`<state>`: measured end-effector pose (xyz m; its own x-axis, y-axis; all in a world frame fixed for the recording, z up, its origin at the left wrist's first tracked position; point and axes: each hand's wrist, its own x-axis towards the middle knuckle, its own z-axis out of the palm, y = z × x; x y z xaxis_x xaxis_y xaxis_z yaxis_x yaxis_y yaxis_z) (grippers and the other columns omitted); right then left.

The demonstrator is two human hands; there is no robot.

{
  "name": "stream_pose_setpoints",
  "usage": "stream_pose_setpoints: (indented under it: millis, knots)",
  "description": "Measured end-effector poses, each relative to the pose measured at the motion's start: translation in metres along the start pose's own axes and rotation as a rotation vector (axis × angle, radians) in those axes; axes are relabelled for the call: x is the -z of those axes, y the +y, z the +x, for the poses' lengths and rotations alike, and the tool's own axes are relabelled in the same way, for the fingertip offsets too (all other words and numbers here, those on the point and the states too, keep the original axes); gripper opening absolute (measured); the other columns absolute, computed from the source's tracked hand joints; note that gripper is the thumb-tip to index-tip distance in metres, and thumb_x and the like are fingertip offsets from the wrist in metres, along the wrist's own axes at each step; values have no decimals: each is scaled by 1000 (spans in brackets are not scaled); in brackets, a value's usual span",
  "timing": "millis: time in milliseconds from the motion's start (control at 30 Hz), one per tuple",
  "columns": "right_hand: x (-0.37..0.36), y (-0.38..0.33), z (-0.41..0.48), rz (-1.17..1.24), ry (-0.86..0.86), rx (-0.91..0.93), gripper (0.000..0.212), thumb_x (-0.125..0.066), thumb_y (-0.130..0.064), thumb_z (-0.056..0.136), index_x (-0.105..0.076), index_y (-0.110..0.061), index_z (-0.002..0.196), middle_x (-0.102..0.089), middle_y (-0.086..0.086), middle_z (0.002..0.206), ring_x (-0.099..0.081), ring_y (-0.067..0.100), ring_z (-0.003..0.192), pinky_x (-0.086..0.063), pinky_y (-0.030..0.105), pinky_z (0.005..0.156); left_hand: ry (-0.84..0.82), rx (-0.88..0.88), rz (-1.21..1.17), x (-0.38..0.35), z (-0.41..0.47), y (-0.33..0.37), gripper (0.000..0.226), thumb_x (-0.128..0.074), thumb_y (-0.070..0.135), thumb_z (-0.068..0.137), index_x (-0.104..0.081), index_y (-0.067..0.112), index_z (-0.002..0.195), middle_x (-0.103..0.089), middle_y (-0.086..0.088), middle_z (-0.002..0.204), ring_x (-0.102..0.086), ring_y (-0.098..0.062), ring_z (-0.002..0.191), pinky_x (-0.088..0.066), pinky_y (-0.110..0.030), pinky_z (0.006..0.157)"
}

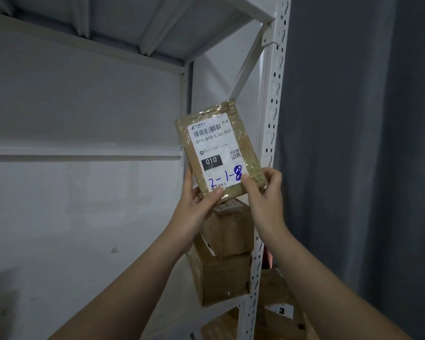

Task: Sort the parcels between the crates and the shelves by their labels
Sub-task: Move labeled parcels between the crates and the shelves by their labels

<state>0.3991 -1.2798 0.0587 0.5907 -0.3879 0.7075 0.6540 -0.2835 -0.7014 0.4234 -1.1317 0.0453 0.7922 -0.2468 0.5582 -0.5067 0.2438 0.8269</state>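
- White metal shelving fills the left and middle, with a grey curtain hanging to its right.
- Both arms are up, and there's the parcel: flat, brown, wrapped in shiny tape, held in the air in front of the corner post and tilted a little.
- Now the left hand pinches the bottom edge, thumb on the front, fingers behind.
- Over on the other side, the right hand pinches the bottom right corner, thumb on the front, fingers curled round the side.
- Its white label faces us: a barcode, "010" in a black block, "2-1-8" in blue pen.
- Just below the parcel, two brown boxes sit stacked on a shelf.
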Motion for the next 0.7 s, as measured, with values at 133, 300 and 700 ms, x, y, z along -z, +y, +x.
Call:
stream_pose_setpoints:
  millis: [133, 300, 700]
  knots:
    - [-2, -4, -7, -5, -79, 28, 19, -60, -38, 91, -44, -31, 98, -63, -5, 100, -65, 0, 85, -50, 13, 62, 79, -100, 57, 13, -12, 1, 86, -71, 45, 68, -22, 61, 137, -56, 12, 130, -55, -5, 116, -54, -23, 85]
    - [-11, -6, -17, 17, -140, 64, 18, -57, -29, 95, -43, -36, 104, -61, -8, 108, -64, -2, 93, -52, 14, 66, 109, -105, 98, 24, -20, -1, 81, -71, 39, 73, -25, 61, 135, -57, 14, 128, -53, -3, 118, -53, -15, 78]
    - [-42, -9, -61, -106, -239, 173, 46, -56, -35, 92, -36, -27, 133, -53, -3, 128, -53, 2, 114, -53, 32, 90, 237, -229, 206, 57, -69, 0, 57, -54, 18, 95, -33, 37, 144, -59, 14, 128, -57, -4, 116, -48, -13, 86]
